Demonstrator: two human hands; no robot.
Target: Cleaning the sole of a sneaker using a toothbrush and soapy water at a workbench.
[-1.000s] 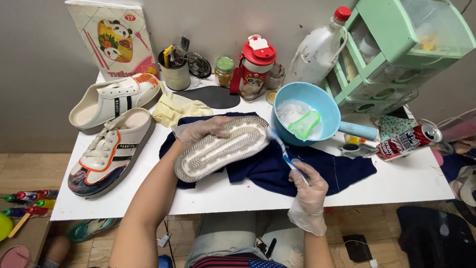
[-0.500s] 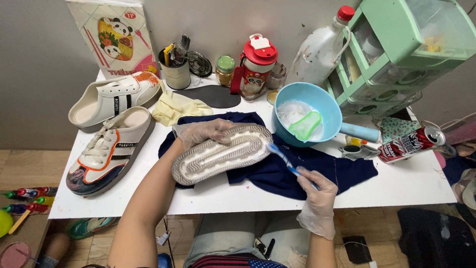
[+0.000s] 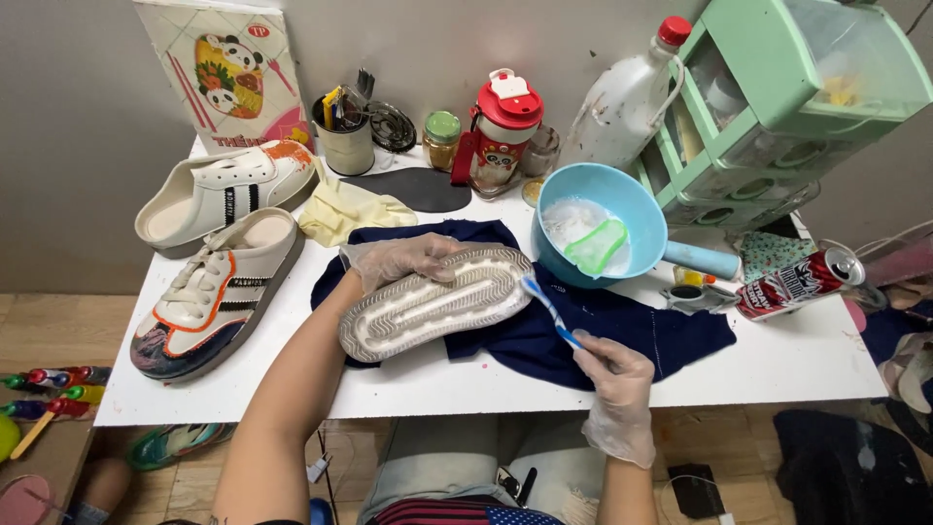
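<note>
Gloved in thin clear plastic, the left hand [image 3: 403, 261] curls its fingers over the upper edge of an upturned white rubber-soled shoe [image 3: 437, 301], steadying it sole-up on a dark navy cloth [image 3: 622, 326] spread across the white table [image 3: 807, 365]. Right hand [image 3: 614, 384], also gloved, pinches the handle of a blue toothbrush [image 3: 549, 311], whose bristled head touches the sole's right end. Just beyond the shoe stands a light blue plastic bowl [image 3: 641, 209] holding milky liquid. Two white sneakers with dark stripes [image 3: 219, 243] lie at the table's left.
</note>
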